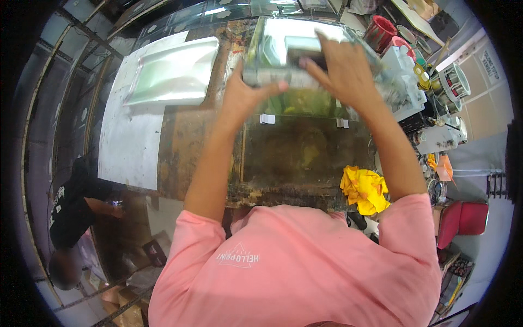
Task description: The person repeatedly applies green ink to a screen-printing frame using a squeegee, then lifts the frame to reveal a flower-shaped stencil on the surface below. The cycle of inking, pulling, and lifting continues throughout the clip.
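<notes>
My left hand grips the near left corner of a screen-printing frame, its thumb stretched along the near bar. The frame has a pale, greenish, shiny face and is blurred by motion. My right hand reaches over its right part, thumb and forefinger spread apart. Beside that thumb is a dark patch, too blurred to tell as a thing or a reflection. Under and in front of the frame lies a dark, glossy work board. Two small white tabs sit near the frame's near edge.
A shiny clear-wrapped stack rests on a white sheet at left. A crumpled yellow cloth lies by the near right edge. Tubs and cans crowd the right. A person in black is at lower left; a red chair stands right.
</notes>
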Tool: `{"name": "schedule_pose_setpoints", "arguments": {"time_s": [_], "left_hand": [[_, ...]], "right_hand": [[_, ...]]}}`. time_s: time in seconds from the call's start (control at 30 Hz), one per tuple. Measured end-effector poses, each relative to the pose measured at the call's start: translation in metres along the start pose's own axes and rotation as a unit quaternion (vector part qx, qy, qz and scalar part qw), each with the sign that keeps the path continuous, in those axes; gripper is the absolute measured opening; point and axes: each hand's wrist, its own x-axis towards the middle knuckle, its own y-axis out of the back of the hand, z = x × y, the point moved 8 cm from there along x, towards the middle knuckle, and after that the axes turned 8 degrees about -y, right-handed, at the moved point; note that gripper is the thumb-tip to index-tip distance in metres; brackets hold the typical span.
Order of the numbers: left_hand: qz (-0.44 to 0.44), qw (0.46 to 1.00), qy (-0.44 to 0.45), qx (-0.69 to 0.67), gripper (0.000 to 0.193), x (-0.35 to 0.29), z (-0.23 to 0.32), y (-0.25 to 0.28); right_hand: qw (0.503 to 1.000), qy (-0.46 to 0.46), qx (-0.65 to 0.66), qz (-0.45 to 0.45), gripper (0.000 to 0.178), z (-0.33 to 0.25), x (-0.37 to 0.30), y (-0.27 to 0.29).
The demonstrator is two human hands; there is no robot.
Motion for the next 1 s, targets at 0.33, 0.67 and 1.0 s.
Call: {"name": "schedule_pose_setpoints", "arguments": {"time_s": [0.33, 0.67, 1.0], "left_hand": [[-0.052, 0.911, -0.033, 0.408, 0.127, -0.084, -0.084, -0.031], [-0.068, 0.932, -0.026, 0.355, 0.123, -0.081, -0.085, -0.03], [-0.014, 0.951, -0.106, 0.291, 0.127, -0.08, -0.072, -0.027]], "right_hand": [[0.961, -0.076, 0.158, -0.213, 0.038, -0.009, -0.124, -0.085], [0.987, -0.048, 0.053, -0.145, 0.039, 0.065, -0.019, -0.201], [0.976, -0.046, 0.056, -0.205, 0.05, 0.121, 0.062, -0.244]]}}
